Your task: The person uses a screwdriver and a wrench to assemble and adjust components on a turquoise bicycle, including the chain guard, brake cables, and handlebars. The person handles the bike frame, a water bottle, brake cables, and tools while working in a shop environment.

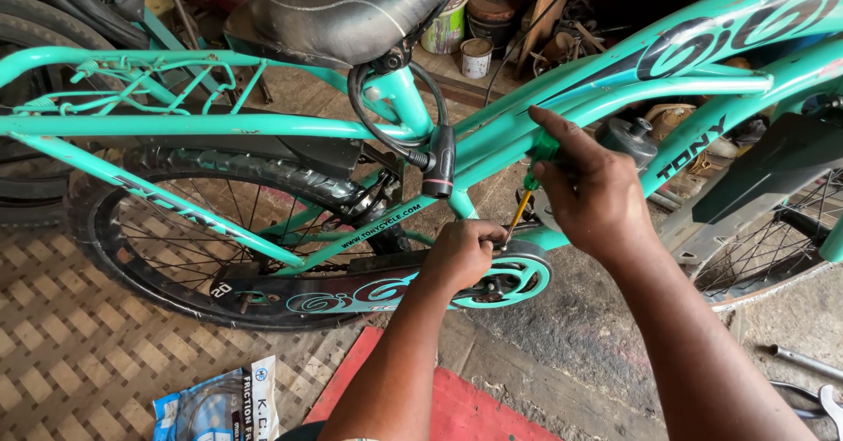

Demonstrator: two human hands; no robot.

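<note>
A turquoise bicycle (219,127) stands across the view, black saddle (351,7) at the top. My right hand (593,191) grips a screwdriver (531,178) with a green handle, its yellow shaft angled down toward the chain guard (518,279). My left hand (461,252) is closed at the front of the chain guard, right beside the screwdriver tip. A black cable lock (439,160) hangs from the seat post.
The rear wheel (176,230) with its black tyre sits on the left, the front wheel (773,248) on the right. A printed packet (219,406) lies on patterned floor. Metal tools (808,380) lie at the lower right. Tins (474,55) stand by wooden shelves behind.
</note>
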